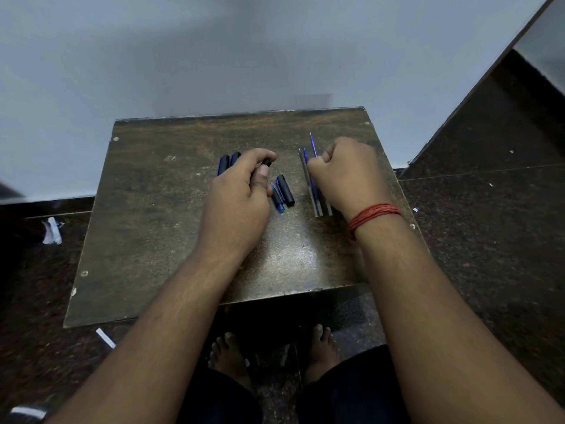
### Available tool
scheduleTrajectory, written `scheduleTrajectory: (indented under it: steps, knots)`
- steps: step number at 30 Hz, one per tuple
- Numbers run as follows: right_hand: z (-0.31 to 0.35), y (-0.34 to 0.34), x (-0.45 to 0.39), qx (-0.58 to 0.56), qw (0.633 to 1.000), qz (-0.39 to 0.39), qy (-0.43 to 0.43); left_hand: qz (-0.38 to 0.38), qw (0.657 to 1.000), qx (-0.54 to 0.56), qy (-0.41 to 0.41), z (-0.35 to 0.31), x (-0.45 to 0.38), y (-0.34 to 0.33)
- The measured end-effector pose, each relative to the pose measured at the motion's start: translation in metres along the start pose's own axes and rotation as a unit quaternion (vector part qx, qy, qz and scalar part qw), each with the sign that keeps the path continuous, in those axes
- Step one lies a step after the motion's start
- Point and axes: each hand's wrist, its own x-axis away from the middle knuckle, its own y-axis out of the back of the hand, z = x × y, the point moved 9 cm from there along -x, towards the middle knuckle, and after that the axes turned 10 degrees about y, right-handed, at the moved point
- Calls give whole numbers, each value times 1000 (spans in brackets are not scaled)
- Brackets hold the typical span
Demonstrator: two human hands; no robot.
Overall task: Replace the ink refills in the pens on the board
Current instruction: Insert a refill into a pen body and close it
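Bare feet (275,350) show at the bottom of the frame, below the dark board (159,209) in the centre. On it the left hand (241,191) curls its fingers around a black pen part (266,162), beside two capped pens (229,162) and a cap (285,190). To the right, the right hand (348,175) has its fingers curled over the row of refills (312,179), and appears to pinch one blue refill (313,145).

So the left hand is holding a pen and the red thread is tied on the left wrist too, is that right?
Not quite. The left hand does hold a pen, but the red thread is tied on the right wrist, as the head view shows.
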Motion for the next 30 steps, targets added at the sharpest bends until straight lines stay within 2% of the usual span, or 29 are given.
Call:
scheduleTrajectory:
  steps: [6,10,12,16,18,20,25,30]
  knots:
    - [14,-2,3,-169,985,-21,4,9,1000,-14,-22,-4,2,-7]
    - [18,-16,5,-326,945,-33,-21,15,999,-8,-35,-5,3,-10]
    - [12,-19,4,-406,911,-57,-53,4,1000,0,-25,-3,0,-7]
    - [3,-21,-1,-587,797,-105,-97,-3,1000,23,-1,1,-1,-4]
    - [-1,-21,-2,-629,761,-124,-101,-2,1000,31,7,2,-1,-3]
    - [-4,-21,-2,-649,740,-146,-101,2,999,33,10,0,0,-2]
    - [-7,-16,-1,-642,739,-186,-90,7,1000,15,5,-2,0,-1]
    - [-5,-10,-3,-605,774,-179,-53,8,1000,-5,7,1,0,-3]
